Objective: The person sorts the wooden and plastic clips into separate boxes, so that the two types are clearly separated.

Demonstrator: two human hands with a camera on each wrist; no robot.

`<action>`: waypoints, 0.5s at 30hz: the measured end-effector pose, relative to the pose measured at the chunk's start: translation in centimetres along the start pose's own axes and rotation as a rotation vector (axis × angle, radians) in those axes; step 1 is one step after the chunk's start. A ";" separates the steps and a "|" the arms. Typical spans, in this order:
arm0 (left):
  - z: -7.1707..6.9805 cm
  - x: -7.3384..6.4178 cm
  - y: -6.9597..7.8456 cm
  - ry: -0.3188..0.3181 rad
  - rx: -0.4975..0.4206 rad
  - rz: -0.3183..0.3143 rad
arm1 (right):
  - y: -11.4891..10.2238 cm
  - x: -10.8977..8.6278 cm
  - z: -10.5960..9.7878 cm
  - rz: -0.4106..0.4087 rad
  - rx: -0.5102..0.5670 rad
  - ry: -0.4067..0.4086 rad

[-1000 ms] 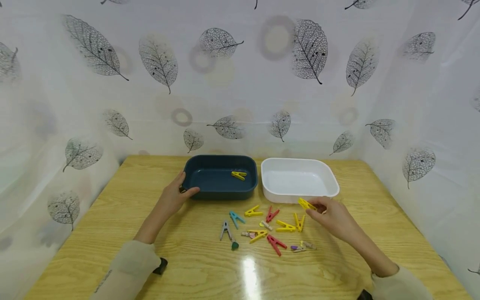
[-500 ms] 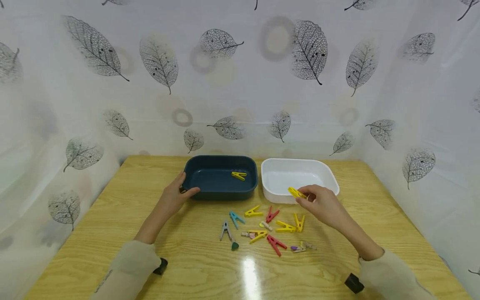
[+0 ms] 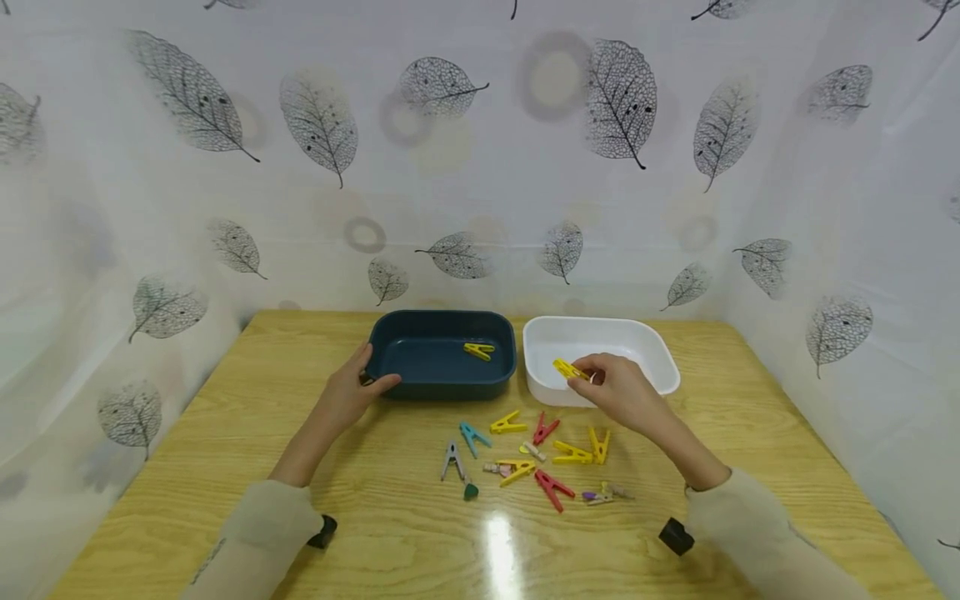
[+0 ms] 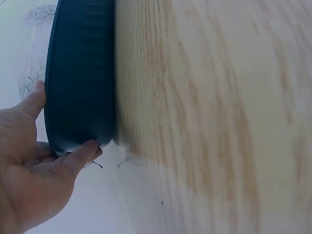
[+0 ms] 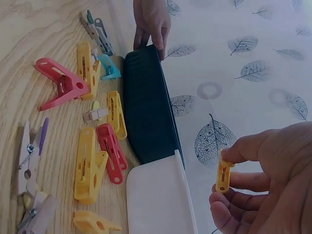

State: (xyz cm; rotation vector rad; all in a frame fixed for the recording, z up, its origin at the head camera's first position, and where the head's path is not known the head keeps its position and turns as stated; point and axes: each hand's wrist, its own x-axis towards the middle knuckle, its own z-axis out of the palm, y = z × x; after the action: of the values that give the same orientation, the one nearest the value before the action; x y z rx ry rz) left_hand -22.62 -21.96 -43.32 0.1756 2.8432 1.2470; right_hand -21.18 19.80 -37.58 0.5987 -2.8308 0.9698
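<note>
A yellow clothespin [image 3: 570, 369] is pinched in my right hand [image 3: 618, 387], above the front part of the white bin [image 3: 536, 387]. In the right wrist view, thumb and fingertips hold the yellow clothespin [image 5: 223, 176]. My left hand [image 3: 348, 392] grips the left end of the dark blue bin [image 3: 442, 390], its thumb on the front wall. The left wrist view shows that hand [image 4: 44, 175] on the corner of the dark bin [image 4: 83, 78]. Inside the dark bin lies one yellow clothespin [image 3: 478, 351]. The two bins stand side by side.
Loose clothespins lie before the bins: several yellow, such as one yellow clothespin [image 3: 572, 453], two red, including a red clothespin [image 3: 553, 488], a blue clothespin [image 3: 473, 437], a grey clothespin [image 3: 452, 460] and small wooden ones. A leaf-patterned curtain [image 3: 495, 183] surrounds the wooden table [image 3: 397, 533].
My right hand has moved left and away from me with the yellow clothespin, from the white bin's front right edge to above its front part. The left hand stays on the dark bin.
</note>
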 end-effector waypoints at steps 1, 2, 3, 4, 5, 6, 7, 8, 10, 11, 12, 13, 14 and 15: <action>0.0 0.0 0.0 -0.001 0.001 -0.003 | -0.1 0.2 0.1 -0.003 0.000 -0.004; 0.0 0.0 0.0 -0.003 -0.002 -0.007 | -0.2 0.5 0.2 -0.006 0.000 -0.009; 0.0 0.0 0.0 -0.004 -0.006 -0.013 | -0.3 0.8 0.3 -0.011 0.000 -0.011; 0.0 0.0 0.0 -0.005 -0.003 -0.016 | -0.4 1.0 0.5 -0.017 0.001 -0.011; -0.1 0.0 0.0 -0.005 -0.001 -0.020 | -0.6 1.3 0.6 -0.019 0.001 -0.013; -0.1 0.0 0.0 -0.004 0.000 -0.022 | -0.7 1.5 0.7 -0.021 0.002 -0.015; 0.0 0.1 0.0 -0.003 0.003 -0.024 | -0.8 1.7 0.8 -0.022 0.002 -0.016; 0.0 0.1 0.0 -0.003 0.002 -0.026 | -1.0 2.0 0.9 -0.022 0.003 -0.018; 0.0 0.1 0.0 -0.002 0.003 -0.025 | -1.3 2.4 1.0 -0.018 0.003 -0.017; 0.0 0.1 0.0 -0.001 0.001 -0.025 | -1.4 2.6 1.1 -0.017 0.003 -0.018; 0.0 0.1 0.0 -0.001 0.000 -0.024 | -1.6 2.8 1.2 -0.017 0.002 -0.016; 0.0 0.1 0.0 0.000 0.000 -0.024 | -1.7 3.0 1.3 -0.018 -0.001 -0.015; 0.0 0.2 0.0 0.001 0.000 -0.023 | -1.9 3.3 1.4 -0.020 0.000 -0.014; 0.0 0.2 -0.1 0.001 -0.002 -0.024 | -2.0 3.6 1.6 -0.022 0.002 -0.013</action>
State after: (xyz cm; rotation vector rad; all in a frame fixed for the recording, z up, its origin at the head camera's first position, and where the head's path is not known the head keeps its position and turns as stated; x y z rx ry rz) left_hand -22.81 -21.97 -43.35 0.1400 2.8362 1.2463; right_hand -23.58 16.19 -36.91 0.6372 -2.8283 0.9680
